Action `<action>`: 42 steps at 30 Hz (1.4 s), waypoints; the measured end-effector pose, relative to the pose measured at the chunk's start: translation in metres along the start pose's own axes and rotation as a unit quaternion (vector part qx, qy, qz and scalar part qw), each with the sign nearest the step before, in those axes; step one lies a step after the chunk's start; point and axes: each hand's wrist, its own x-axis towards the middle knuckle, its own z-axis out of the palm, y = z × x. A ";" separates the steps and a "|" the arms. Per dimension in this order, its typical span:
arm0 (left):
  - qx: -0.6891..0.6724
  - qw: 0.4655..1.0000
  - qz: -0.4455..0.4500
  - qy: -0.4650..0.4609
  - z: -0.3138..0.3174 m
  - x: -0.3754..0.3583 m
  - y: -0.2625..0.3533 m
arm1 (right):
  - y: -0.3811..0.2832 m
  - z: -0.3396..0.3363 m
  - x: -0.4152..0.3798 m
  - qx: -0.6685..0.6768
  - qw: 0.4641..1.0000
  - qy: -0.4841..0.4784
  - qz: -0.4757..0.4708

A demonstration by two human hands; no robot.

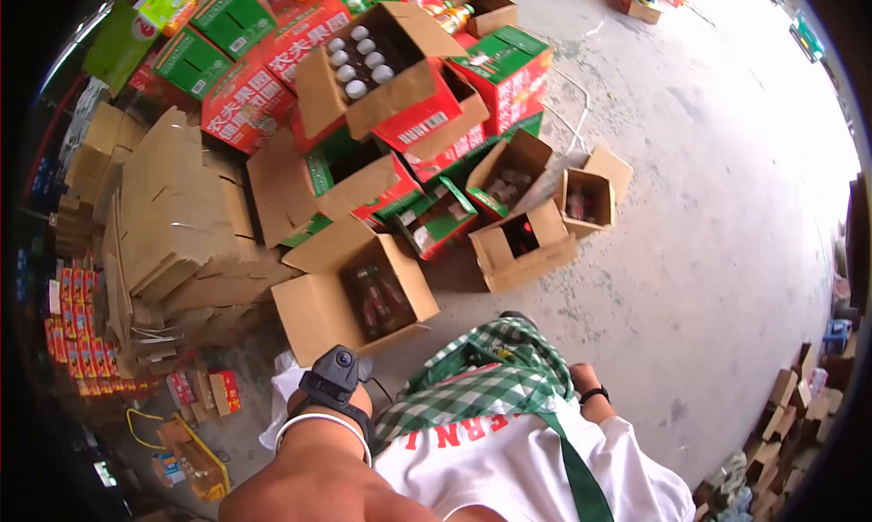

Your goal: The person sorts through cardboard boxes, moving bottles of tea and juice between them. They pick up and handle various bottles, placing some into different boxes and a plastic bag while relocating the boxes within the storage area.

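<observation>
My left arm reaches forward with a small black camera (pixel 340 369) strapped at the wrist and a white band behind it. The camera hides my left hand, so its fingers do not show. White plastic (pixel 283 397) hangs beside that wrist. Just ahead stands an open cardboard box (pixel 313 313) with several dark bottles (pixel 380 300) lying inside. My right hand (pixel 584 375) is low at my right side, beside the green checked apron (pixel 481 368), with a black band on the wrist. Its fingers cannot be made out, and nothing shows in it.
Smaller open cartons (pixel 531 259) stand ahead. Behind them, red and green cartons are stacked, one open box (pixel 409 36) holding white-capped bottles. Flattened cardboard (pixel 173 213) is piled at left, near a yellow-edged crate (pixel 195 454). Grey floor (pixel 699 250) stretches right, toward brown blocks (pixel 772 422).
</observation>
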 end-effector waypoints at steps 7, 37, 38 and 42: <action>-0.075 0.997 0.015 -0.001 -0.002 0.031 -0.112 | 0.075 -0.067 -0.038 0.370 0.906 0.190 0.081; 0.140 0.927 0.016 0.349 -0.145 0.072 -0.248 | 0.124 -0.430 0.067 0.398 0.891 0.060 0.212; 0.137 0.927 0.018 0.349 -0.149 0.067 -0.249 | 0.129 -0.433 0.066 0.395 0.888 0.062 0.227; 0.155 0.883 -0.012 0.443 -0.172 0.054 -0.261 | 0.125 -0.449 0.072 0.377 0.885 0.070 0.263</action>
